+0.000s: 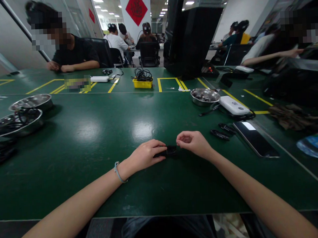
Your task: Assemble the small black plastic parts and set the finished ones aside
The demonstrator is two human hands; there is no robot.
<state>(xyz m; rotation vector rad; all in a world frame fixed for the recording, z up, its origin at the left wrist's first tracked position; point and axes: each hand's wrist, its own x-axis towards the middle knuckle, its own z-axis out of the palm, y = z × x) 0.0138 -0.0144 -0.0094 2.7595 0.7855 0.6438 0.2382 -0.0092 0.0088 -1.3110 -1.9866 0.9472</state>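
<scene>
On the green table in front of me lies a small, dark, oblong plastic-looking part (172,151). My left hand (147,154) grips its left end between thumb and fingers, holding it low at the tabletop and covering that end. Just beyond the part's right end is my right hand (195,142), its thumb and fingertips drawn together in a pinch. Whether anything small sits in that pinch cannot be made out. Two similar black pieces, a nearer one (219,134) and a farther one (227,128), lie to the right of my right hand.
Right: a phone (256,139), white power bank (234,106), steel bowl (205,96) of small parts, plastic packet (314,144). Left: a steel bowl (30,126) of black cables, another bowl (31,101) behind. Far side: a yellow bin (143,84) and a seated person (77,54).
</scene>
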